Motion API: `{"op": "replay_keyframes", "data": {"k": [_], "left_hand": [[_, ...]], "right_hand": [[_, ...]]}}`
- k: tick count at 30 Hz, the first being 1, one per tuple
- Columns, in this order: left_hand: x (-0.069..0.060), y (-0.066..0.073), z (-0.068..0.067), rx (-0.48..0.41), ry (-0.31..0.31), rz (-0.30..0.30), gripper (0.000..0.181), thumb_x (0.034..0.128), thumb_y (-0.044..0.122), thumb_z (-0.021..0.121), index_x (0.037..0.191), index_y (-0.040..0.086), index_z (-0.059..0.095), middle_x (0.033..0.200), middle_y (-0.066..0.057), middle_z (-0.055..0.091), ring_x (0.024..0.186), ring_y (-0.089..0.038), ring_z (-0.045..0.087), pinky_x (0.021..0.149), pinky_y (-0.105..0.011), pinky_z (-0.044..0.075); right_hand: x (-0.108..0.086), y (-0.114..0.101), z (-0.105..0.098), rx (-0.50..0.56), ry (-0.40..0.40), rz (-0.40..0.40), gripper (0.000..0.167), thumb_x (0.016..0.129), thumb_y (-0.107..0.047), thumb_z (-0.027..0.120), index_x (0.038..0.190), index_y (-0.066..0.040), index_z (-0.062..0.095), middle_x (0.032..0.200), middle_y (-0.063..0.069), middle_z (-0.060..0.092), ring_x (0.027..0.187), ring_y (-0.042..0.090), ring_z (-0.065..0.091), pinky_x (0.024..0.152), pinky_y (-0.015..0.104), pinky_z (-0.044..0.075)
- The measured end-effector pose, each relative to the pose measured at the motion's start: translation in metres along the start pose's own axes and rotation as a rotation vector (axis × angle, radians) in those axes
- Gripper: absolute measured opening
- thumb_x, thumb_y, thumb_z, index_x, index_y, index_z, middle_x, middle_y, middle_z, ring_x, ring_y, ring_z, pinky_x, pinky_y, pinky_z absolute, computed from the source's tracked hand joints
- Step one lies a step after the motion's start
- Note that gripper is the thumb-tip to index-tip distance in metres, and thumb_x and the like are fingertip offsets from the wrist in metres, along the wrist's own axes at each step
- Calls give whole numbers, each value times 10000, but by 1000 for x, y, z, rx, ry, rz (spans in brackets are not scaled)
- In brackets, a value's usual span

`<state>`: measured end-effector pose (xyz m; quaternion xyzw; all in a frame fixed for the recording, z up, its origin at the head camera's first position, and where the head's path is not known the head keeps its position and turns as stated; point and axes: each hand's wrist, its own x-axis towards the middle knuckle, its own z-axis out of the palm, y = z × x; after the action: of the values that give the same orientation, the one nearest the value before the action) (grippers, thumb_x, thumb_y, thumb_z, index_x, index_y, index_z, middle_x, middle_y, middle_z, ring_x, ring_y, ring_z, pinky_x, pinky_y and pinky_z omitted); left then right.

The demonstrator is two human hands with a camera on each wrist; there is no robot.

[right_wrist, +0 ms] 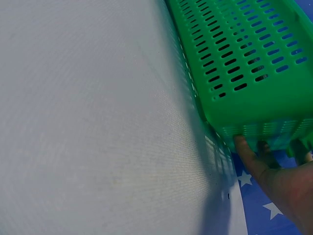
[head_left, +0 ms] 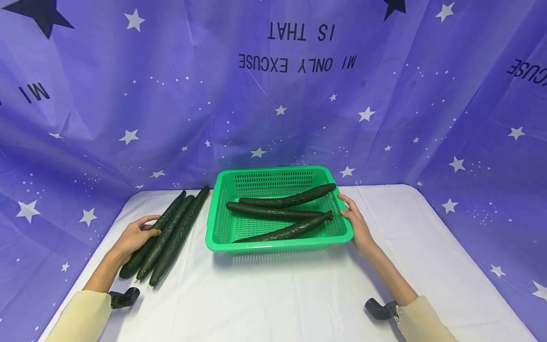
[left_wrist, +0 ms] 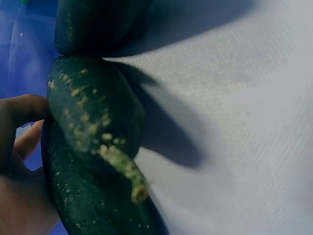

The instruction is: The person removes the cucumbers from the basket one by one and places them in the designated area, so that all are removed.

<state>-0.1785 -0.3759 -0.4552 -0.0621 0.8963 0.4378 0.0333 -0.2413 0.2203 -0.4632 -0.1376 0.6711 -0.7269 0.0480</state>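
Three dark green cucumbers lie side by side on the left of the table. My left hand (head_left: 133,236) grips the leftmost cucumber (head_left: 137,262), its fingers reaching toward the middle cucumber (head_left: 165,240). The right-hand cucumber (head_left: 181,236) of the group lies just beyond. In the left wrist view, the stem end of one cucumber (left_wrist: 95,112) fills the centre. A green plastic basket (head_left: 278,246) stands at mid-table, with three more cucumbers inside, one of them (head_left: 295,198) leaning on its right rim. At that right end, my right hand (head_left: 358,230) holds the basket, fingers against its end wall in the right wrist view.
A white cloth (head_left: 265,304) covers the table. Behind it and along both sides hangs a purple-blue curtain (head_left: 239,118) with stars and lettering; the basket's back stands close to it. Each wrist wears a black device (head_left: 125,298).
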Motion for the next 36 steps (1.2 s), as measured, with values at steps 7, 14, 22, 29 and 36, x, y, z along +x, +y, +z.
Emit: {"op": "replay_keyframes", "data": {"k": [7,14,22,29,36], "left_hand": [[2,4,-4,-13,-57,-14,574,978,99,582,1467,-108,362,1188,-303,634,949,-203,623,800,-380,500],[5,6,-7,-14,-69,-6,558,978,98,582,1446,-130,380,1116,-217,678,922,-155,607,793,-344,493],[7,26,-5,-10,7,62,521,1013,114,537,1443,-137,384,1340,-396,474,1208,-493,497,980,-577,412],[6,75,13,-71,16,197,463,1038,139,543,1446,-62,456,1338,-303,533,1094,-81,581,924,-275,477],[-1,124,41,-159,-77,301,445,1028,143,581,1429,-30,495,1304,-224,588,1187,-262,589,938,-324,499]], "right_hand": [[0,-2,0,-8,2,6,506,1068,-128,300,1571,-111,243,1494,237,321,908,161,658,715,270,565],[0,-1,0,9,1,4,503,1072,-131,300,1571,-113,242,1487,225,324,926,168,658,722,275,568],[1,0,-1,15,-7,8,493,1083,-146,294,1572,-121,239,1464,224,346,913,169,663,713,278,570],[-1,-2,-1,2,6,9,493,1079,-136,295,1569,-112,247,1504,207,313,915,151,654,721,264,561],[-1,-1,-1,-5,4,14,492,1078,-140,295,1568,-123,250,1487,200,325,932,157,646,730,266,559]]}}
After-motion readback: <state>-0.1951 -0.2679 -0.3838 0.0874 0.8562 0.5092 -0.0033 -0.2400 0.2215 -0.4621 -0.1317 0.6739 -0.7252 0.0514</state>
